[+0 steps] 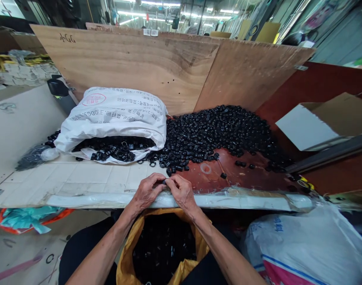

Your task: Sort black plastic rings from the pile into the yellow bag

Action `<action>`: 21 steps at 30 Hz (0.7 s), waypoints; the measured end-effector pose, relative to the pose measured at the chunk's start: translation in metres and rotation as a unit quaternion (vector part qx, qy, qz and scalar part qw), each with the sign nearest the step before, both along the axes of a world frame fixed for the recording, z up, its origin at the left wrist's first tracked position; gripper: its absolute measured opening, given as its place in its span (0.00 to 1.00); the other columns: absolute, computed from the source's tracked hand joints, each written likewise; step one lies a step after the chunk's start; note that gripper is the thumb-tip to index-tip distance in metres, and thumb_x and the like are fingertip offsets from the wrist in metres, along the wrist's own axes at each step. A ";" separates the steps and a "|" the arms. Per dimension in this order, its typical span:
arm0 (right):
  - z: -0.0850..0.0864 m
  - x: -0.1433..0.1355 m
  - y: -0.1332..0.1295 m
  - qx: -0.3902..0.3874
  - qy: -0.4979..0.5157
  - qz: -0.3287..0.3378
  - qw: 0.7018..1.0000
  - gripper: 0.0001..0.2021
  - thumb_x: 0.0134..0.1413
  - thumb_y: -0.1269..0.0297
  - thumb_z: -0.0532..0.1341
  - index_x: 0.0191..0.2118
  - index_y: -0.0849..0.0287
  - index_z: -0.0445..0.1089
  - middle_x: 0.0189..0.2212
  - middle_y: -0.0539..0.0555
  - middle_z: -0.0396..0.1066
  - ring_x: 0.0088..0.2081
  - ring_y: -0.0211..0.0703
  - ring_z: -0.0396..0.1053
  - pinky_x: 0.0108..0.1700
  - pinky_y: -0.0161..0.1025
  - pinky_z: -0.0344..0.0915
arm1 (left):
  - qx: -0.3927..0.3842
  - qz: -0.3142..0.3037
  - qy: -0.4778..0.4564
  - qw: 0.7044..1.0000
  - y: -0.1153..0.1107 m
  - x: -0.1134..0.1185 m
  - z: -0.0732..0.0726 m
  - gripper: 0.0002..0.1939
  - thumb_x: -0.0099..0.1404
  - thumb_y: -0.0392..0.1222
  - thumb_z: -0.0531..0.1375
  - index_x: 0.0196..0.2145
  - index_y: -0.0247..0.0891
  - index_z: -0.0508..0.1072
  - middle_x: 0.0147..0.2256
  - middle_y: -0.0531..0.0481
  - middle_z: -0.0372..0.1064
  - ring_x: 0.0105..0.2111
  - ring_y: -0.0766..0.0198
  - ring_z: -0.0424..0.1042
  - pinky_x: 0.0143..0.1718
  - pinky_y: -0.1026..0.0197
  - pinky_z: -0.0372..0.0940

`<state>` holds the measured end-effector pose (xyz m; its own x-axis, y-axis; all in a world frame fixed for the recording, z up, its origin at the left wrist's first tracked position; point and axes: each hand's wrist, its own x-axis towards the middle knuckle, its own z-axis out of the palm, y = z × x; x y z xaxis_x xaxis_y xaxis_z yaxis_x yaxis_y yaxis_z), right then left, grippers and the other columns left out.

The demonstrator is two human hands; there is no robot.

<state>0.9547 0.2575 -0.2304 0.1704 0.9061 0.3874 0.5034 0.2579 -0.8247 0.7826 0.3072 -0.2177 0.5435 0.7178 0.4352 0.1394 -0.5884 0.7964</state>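
Note:
My left hand (148,190) and my right hand (181,189) meet over the front edge of the workbench. Both are closed, with fingertips pinching a small black part (164,182) between them; most of it is hidden. Just beyond lies a large heap of small black ring-like plastic parts (219,128). To the left, a white woven sack (121,114) rests on its side, its mouth spilling more of the same parts. Below my wrists, a yellow sack (127,253) stands open between my legs, filled with black parts.
Plywood boards (139,63) wall off the back. An open cardboard box (311,122) sits at the right above a dark rail. A clear bag of dark pieces (32,157) lies far left. On the floor are a teal-lined orange basket (5,225) and a white plastic sack (305,245).

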 end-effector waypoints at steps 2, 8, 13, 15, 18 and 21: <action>-0.001 -0.001 0.001 0.018 -0.045 -0.013 0.999 0.20 0.68 0.56 0.57 0.24 0.58 0.66 0.22 0.48 0.64 0.26 0.37 0.63 0.32 0.35 0.59 | -0.006 -0.012 -0.001 1.000 0.000 0.000 0.001 0.11 0.67 0.30 0.60 0.46 0.39 0.74 0.43 0.47 0.76 0.43 0.62 0.75 0.48 0.59 0.69; 0.000 -0.001 -0.003 0.035 0.030 -0.004 0.999 0.11 0.63 0.56 0.62 0.43 0.59 0.71 0.29 0.50 0.70 0.26 0.37 0.66 0.30 0.33 0.63 | -0.029 -0.014 -0.003 0.999 -0.001 0.001 0.003 0.09 0.69 0.34 0.60 0.46 0.38 0.74 0.43 0.46 0.75 0.43 0.61 0.75 0.47 0.59 0.68; 0.003 0.001 -0.008 0.069 -0.016 0.013 0.997 0.11 0.66 0.63 0.58 0.33 0.58 0.73 0.26 0.50 0.68 0.28 0.38 0.66 0.32 0.35 0.62 | -0.027 -0.004 0.001 1.000 -0.002 0.001 0.004 0.09 0.68 0.33 0.60 0.46 0.39 0.74 0.42 0.47 0.74 0.43 0.61 0.74 0.47 0.59 0.68; 0.003 -0.001 -0.008 0.072 -0.043 -0.017 0.996 0.19 0.67 0.61 0.58 0.23 0.58 0.66 0.19 0.47 0.59 0.23 0.37 0.60 0.29 0.35 0.58 | -0.024 -0.005 0.004 1.000 -0.003 0.001 0.004 0.09 0.68 0.33 0.60 0.45 0.38 0.74 0.42 0.47 0.74 0.43 0.61 0.74 0.47 0.59 0.68; 0.004 -0.003 -0.008 0.079 -0.033 -0.018 0.996 0.15 0.66 0.58 0.60 0.28 0.58 0.69 0.23 0.48 0.63 0.24 0.37 0.60 0.29 0.35 0.59 | -0.021 0.000 -0.003 1.000 -0.002 0.001 0.002 0.09 0.68 0.34 0.59 0.46 0.38 0.73 0.42 0.46 0.74 0.43 0.62 0.74 0.46 0.60 0.68; 0.008 -0.003 -0.010 0.077 -0.021 0.008 0.997 0.10 0.64 0.58 0.62 0.36 0.59 0.72 0.27 0.49 0.66 0.25 0.37 0.62 0.30 0.34 0.60 | -0.019 0.011 -0.007 1.000 -0.001 0.000 -0.001 0.09 0.68 0.34 0.60 0.46 0.38 0.73 0.42 0.46 0.74 0.43 0.62 0.74 0.46 0.60 0.69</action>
<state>0.9518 0.2473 -0.2226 0.1377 0.8376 0.5286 0.5315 0.3879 -0.7531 0.7830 0.3065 -0.2190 0.5223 0.7457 0.4138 0.1411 -0.5541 0.8204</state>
